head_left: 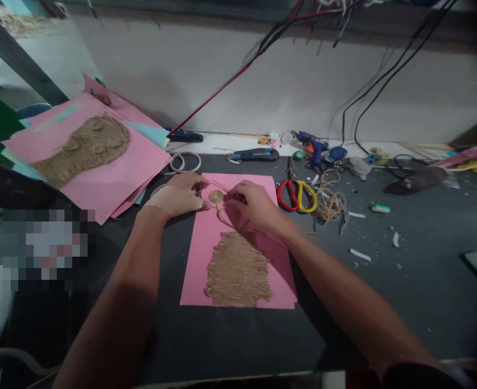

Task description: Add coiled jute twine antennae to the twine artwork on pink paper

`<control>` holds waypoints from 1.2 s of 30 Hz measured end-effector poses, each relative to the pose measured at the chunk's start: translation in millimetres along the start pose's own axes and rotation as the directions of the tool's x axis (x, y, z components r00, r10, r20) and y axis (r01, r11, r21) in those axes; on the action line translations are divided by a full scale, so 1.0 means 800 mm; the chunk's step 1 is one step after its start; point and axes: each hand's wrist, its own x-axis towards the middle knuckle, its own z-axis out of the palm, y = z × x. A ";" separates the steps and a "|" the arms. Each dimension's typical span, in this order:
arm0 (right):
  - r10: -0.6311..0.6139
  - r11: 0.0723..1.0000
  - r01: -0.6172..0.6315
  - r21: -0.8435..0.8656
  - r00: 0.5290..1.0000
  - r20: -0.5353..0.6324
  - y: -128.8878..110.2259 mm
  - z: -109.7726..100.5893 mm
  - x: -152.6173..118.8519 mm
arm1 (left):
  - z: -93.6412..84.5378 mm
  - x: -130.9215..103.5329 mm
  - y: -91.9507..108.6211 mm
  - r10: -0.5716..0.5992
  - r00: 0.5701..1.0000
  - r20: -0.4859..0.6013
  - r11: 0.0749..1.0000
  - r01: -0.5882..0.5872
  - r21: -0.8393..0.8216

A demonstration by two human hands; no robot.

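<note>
A pink sheet of paper (193, 270) lies on the dark table before me. Rows of brown jute twine (238, 270) are packed side by side on its lower half. Above them sits a small round coil of twine (216, 196), between my two hands. My left hand (177, 194) rests at the sheet's upper left edge, thumb and fingers apart beside the coil. At the coil's right, my right hand (252, 202) has its fingers pinched together on the loose twine (222, 219), which loops below the coil. Its fingertips are partly hidden.
Red-and-yellow-handled scissors (289, 195) and a tangle of twine (331, 202) lie to the right. Behind are a utility knife (258, 155) and a blue glue gun (315, 151). Leftward, a twine-covered piece (96, 138) lies on stacked pink sheets (141, 162). Cables (218, 94) hang behind.
</note>
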 end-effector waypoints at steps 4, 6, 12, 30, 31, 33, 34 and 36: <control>-0.010 1.000 0.010 -0.018 1.000 -0.024 0.002 0.003 0.000 | 0.007 0.005 -0.005 0.036 0.999 -0.031 0.999 -0.035 0.036; 0.010 0.999 -0.011 -0.037 1.000 -0.026 0.003 0.004 0.000 | 0.009 0.006 -0.005 0.032 0.999 -0.016 0.998 -0.031 0.050; 0.086 0.996 -0.087 -0.009 0.995 -0.048 0.001 0.006 -0.003 | 0.011 0.008 -0.006 0.078 0.997 -0.011 0.989 -0.076 0.126; 0.068 0.973 -0.054 -0.226 0.996 0.051 -0.007 0.000 -0.005 | 0.020 0.006 -0.008 0.043 0.999 -0.003 0.996 -0.043 0.082; 0.068 0.973 -0.054 -0.226 0.996 0.053 -0.007 0.000 -0.005 | 0.020 0.006 -0.008 0.040 0.999 -0.002 0.996 -0.039 0.085; 0.065 0.973 -0.050 -0.227 0.996 0.057 -0.005 0.000 -0.005 | 0.020 0.006 -0.008 0.044 0.999 -0.002 0.995 -0.043 0.089; 0.062 0.973 -0.048 -0.228 0.996 0.058 -0.005 0.000 -0.004 | 0.021 0.006 -0.007 0.049 0.999 -0.004 0.995 -0.048 0.091; 0.059 0.973 -0.043 -0.225 0.996 0.064 -0.003 0.000 -0.003 | 0.020 0.006 -0.004 0.047 0.999 -0.008 0.994 -0.046 0.099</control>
